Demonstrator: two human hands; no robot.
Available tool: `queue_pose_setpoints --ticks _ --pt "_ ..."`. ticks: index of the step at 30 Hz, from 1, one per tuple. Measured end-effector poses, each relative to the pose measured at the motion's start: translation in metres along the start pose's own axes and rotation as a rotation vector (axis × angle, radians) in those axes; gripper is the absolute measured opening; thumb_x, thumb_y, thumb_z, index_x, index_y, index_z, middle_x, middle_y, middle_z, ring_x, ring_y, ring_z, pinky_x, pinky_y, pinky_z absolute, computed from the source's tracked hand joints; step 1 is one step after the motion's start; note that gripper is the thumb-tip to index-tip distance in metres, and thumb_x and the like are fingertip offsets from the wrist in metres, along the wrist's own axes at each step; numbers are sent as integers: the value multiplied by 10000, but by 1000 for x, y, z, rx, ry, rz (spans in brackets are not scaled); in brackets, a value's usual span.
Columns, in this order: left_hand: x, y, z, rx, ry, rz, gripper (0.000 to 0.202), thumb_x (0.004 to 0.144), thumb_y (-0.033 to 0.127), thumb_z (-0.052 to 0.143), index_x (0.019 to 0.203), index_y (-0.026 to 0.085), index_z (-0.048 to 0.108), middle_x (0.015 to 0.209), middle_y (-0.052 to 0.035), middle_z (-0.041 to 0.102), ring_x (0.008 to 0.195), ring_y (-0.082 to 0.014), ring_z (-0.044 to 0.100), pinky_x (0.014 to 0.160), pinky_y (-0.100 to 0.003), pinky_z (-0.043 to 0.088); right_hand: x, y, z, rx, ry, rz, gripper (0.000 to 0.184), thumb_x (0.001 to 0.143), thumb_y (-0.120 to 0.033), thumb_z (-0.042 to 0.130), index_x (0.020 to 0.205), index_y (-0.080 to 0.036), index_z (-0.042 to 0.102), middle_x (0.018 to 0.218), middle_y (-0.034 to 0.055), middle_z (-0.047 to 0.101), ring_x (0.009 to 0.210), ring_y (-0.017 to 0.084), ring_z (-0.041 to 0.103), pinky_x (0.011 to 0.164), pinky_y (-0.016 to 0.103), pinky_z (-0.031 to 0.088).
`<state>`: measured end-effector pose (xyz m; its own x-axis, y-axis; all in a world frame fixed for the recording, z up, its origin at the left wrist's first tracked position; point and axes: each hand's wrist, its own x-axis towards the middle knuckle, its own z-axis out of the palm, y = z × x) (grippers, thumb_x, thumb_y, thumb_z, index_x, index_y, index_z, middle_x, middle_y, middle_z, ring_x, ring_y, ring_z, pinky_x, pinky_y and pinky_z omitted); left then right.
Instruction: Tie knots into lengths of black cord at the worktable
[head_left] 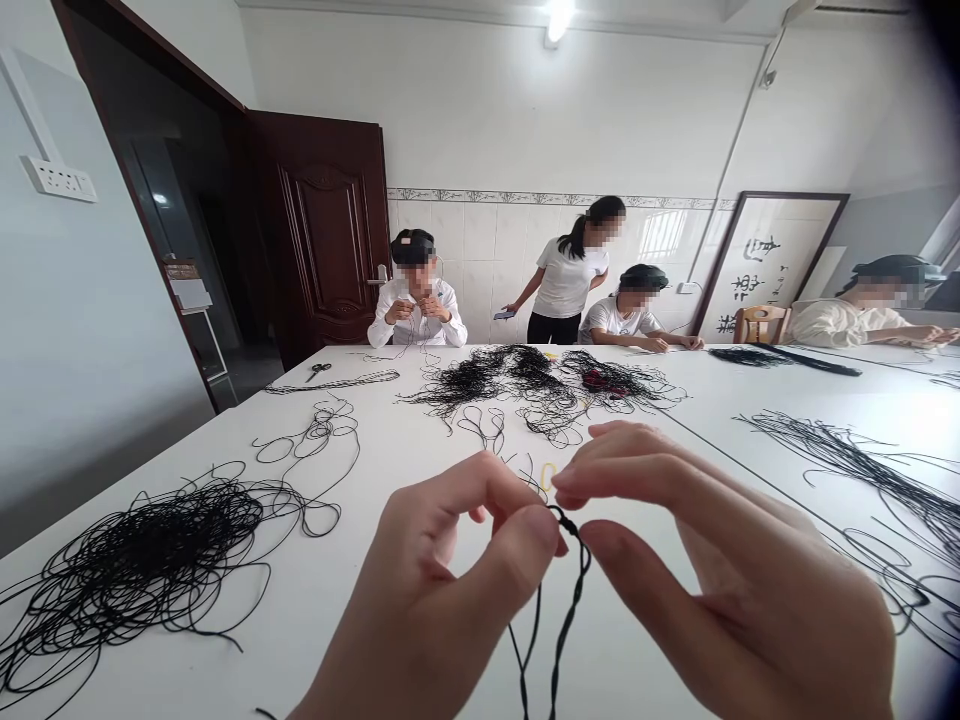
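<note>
A thin black cord (576, 590) with a small knot (568, 524) near its top hangs in front of me, its lower part twisted. My left hand (457, 560) pinches it between thumb and index finger, just left of the knot. On the other side, my right hand (735, 560) has its thumb and fingers apart around the knot. Whether the right thumb tip touches the cord is hard to tell. More cord strands run down below my left hand and out of the frame. What lies under the left thumb is hidden.
A tangled heap of black cord (157, 540) lies at left on the white table (300, 630). More black cord piles (480, 380) lie ahead, loose strands (862, 460) at right. Scissors (319, 370) rest far left. Several people are across the table, one person (574, 270) standing.
</note>
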<state>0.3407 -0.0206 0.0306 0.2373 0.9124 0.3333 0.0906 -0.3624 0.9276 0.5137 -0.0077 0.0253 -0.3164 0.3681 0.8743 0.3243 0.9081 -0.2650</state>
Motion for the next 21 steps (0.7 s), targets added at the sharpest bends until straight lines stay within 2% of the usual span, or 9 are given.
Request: queue_pose_setpoints --ticks 5,8,10,14,17,21 --pt "2 -6 0 -3 39 46 310 926 398 535 659 246 575 625 33 455 633 -138 403 549 -237 359 2 4 3 35 -3 -49 136 889 -31 571 936 -158 582 746 -9 581 702 101 541 735 334 485" --pt "6 -13 -1 -64 111 120 338 977 375 411 787 305 681 738 22 577 752 -154 518 679 -240 441 2 7 6 47 55 -28 160 878 -16 576 919 -170 573 760 -17 580 719 100 536 719 324 478" --pt "9 -17 -1 -66 100 139 310 990 355 417 916 356 717 806 26 638 813 -156 568 728 -230 474 3 9 8 55 97 -12 161 882 -19 577 933 -172 588 784 -11 573 742 99 533 677 293 470" --pt "14 -18 -1 3 -25 160 162 959 422 559 956 389 718 724 43 630 677 -123 547 598 -175 489 5 13 8 52 141 23 101 891 -62 599 918 -157 619 775 -6 557 744 92 527 673 267 472" --pt "16 -19 0 34 -33 167 163 957 444 562 953 372 709 687 35 597 617 -111 515 544 -159 487 6 15 8 121 126 59 76 898 -79 594 904 -152 614 765 -9 571 728 89 535 676 263 479" --pt "17 -21 -2 1 -40 164 158 945 441 585 907 336 697 698 19 613 634 -115 559 570 -151 536 7 16 8 240 105 44 52 907 -98 591 895 -146 607 745 -12 596 723 85 564 687 248 492"
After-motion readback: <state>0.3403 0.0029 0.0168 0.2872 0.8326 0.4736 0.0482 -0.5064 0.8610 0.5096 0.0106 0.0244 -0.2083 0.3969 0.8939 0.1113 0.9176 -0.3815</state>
